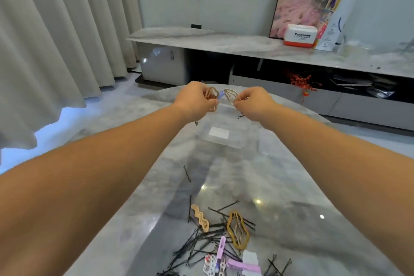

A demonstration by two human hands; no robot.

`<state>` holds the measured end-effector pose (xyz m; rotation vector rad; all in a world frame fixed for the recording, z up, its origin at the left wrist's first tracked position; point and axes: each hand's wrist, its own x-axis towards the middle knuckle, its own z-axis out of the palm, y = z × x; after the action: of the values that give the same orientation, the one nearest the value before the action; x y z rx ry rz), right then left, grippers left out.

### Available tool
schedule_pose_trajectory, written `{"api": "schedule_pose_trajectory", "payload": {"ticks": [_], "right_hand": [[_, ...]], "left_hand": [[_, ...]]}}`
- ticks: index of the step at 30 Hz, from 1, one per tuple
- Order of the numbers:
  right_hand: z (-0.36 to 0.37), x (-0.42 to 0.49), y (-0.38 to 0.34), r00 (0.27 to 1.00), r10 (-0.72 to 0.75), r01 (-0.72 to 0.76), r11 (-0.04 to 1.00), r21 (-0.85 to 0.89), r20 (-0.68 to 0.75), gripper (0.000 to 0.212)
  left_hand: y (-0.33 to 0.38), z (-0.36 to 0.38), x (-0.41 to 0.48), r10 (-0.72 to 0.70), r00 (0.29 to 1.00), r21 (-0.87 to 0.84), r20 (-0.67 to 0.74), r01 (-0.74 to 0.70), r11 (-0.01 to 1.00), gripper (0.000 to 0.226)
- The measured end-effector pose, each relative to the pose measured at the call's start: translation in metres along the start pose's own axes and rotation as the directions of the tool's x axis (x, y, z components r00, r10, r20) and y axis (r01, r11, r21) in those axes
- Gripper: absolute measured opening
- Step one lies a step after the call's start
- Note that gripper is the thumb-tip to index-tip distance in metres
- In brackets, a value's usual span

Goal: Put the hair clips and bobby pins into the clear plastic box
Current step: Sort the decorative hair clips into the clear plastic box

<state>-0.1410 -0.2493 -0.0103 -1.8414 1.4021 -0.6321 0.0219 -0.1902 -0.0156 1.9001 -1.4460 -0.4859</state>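
While both arms reach over the box (220, 134), left hand (197, 98) and right hand (253, 103) each pinch wavy clips (230, 96) in their fingertips

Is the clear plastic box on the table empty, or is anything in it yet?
Apparently empty: through the clear plastic box only a white label shows. Both hands, left hand and right hand, hold clips above its far edge.

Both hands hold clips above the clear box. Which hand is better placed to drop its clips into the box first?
Probably the right hand: it holds a pale wavy clip nearer the middle of the clear plastic box. The left hand, with brown wavy clips, hangs nearer the box's left edge.
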Motion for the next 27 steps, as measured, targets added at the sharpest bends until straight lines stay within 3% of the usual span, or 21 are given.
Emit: {"api": "schedule_pose_trajectory", "payload": {"ticks": [6,11,14,17,19,21,24,27], "right_hand": [[0.02,0.034,0.009,0.991,-0.116,0.128,0.969,-0.21,0.07,0.01],[0.024,0.031,0.02,0.982,-0.158,0.175,0.966,-0.19,0.102,0.023],[0.015,0.019,0.02,0.979,-0.201,0.203,0.967,-0.155,0.034,0.017],[0.003,-0.01,0.023,0.962,-0.27,0.261,0.953,-0.152,-0.042,0.012],[-0.002,-0.041,0.031,0.958,-0.287,0.283,0.946,-0.161,0.003,0.009],[-0.006,-0.079,0.04,0.95,-0.26,0.295,0.931,-0.217,0.176,0.008],[-0.001,-0.125,0.055,0.879,-0.141,0.323,0.879,-0.35,0.456,0.017],[0.013,-0.16,0.064,0.807,-0.051,0.381,0.806,-0.453,0.588,0.037]], "left_hand": [[-0.019,0.024,0.029,0.047,0.998,0.26,0.037,-0.055,0.964,0.022],[-0.036,0.029,0.021,0.06,0.998,0.156,0.025,-0.063,0.986,0.029],[-0.039,0.02,0.006,0.095,0.995,0.092,-0.037,-0.091,0.992,0.022],[-0.04,0.007,-0.029,0.171,0.984,0.152,-0.046,-0.162,0.975,0.01],[-0.04,0.002,-0.059,0.189,0.979,0.186,0.076,-0.2,0.962,0.004],[-0.041,-0.001,-0.092,0.179,0.947,0.21,0.267,-0.239,0.948,0.007],[-0.049,0.004,-0.13,0.105,0.828,0.257,0.55,-0.288,0.922,0.016],[-0.051,0.009,-0.159,0.082,0.725,0.327,0.684,-0.404,0.854,0.026]]}}
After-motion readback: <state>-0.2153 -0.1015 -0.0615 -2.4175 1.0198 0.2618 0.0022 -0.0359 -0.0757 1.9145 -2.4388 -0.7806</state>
